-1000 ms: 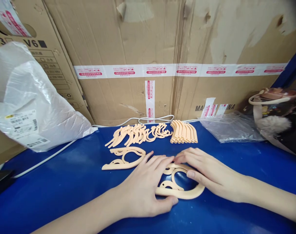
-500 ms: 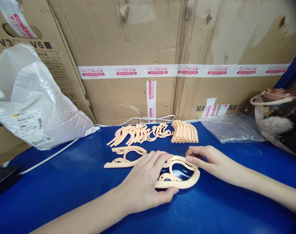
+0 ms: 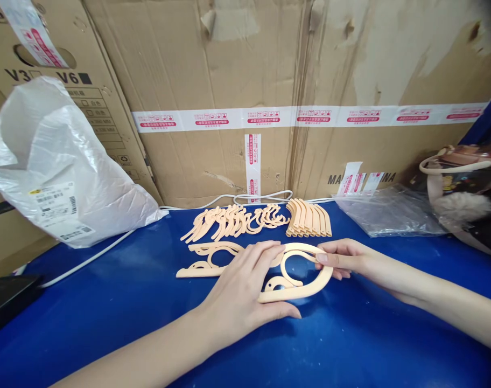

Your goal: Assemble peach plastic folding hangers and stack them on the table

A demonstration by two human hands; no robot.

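A peach plastic folding hanger [image 3: 310,288], folded into a loop, is tilted up a little off the blue table. Its right end is pinched between the thumb and fingers of my right hand [image 3: 346,260]. Across its left end lies my left hand [image 3: 249,283], fingers over the far edge and thumb along the near edge, hiding that part. Behind my left hand a second folded hanger [image 3: 201,272] rests on the table, its right end covered. Farther back are a row of loose hook and curved pieces [image 3: 233,221] and a stack of curved arm pieces [image 3: 308,218].
A white plastic bag [image 3: 68,172] stands at the left beside a dark object [image 3: 11,302]. A white cable [image 3: 92,258] runs along the table [image 3: 330,350]. Clear plastic wrap [image 3: 391,210] and a bag with a strap [image 3: 459,183] are at the right. Cardboard [image 3: 213,70] backs the table.
My right hand has gone from resting on the hanger's top right edge to pinching its right end. That end has risen slightly off the table. My left thumb has straightened.
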